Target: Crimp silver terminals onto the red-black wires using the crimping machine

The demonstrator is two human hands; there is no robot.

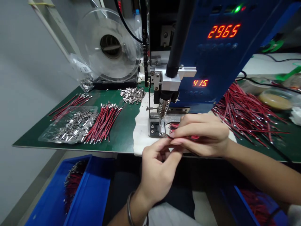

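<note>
My left hand (158,171) and my right hand (203,133) meet in front of the blue soldering machine (207,59). Between their fingertips is a thin red-and-black wire (168,136), pinched by both; a small metal piece shows at its left end. That end lies close to the small black fixture (154,130), below the soldering tip with its coiled spring (164,108). Whether it touches the fixture is hard to make out. Behind my right hand, more red wires (174,126) lie in a row, partly covered by the fingers.
Left on the green table (124,125) are a wire bundle (103,122), a bag of metal connectors (75,127) and a loose connector pile (133,95). A large wire heap (242,110) lies right. A clear reel (87,40) stands behind. Below is a blue bin (96,188).
</note>
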